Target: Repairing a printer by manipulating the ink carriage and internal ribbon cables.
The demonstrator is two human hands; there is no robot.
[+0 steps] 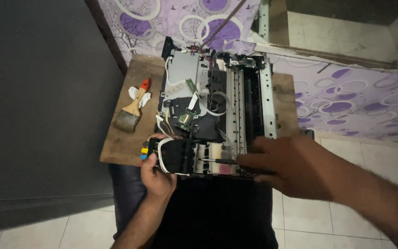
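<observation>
My right hand (282, 166) is closest to me, reaching in from the right with its fingers closed around a dark, slim tool (224, 161) whose tip lies against the near end of the stripped printer (217, 101). My left hand (156, 173) comes up from below and clasps the black ink carriage block (177, 156) at the printer's near left corner, thumb on its left face.

Count: two hands, one printer, one paintbrush (132, 113), one crumpled white rag (139, 96), one wooden worktop (120, 143).

The printer has no outer shell. I see a grey metal plate on its left half, a small green circuit board (185, 119) with flat white ribbon cables curling around it, and a black middle section. On the right run pale metal rails and a dark roller channel. The carriage block is black with white tubing looped over it and small yellow and blue tabs (143, 153) on its left edge; beside it sits a white pad stained pinkish.

The printer's long axis runs away from me, from my lap toward the purple patterned wall (346, 97), the rails following that line. It fills the middle and right of the worktop. The paintbrush lies to its left, well apart, bristles toward me, red-tipped handle toward the wall, touching the rag.
</observation>
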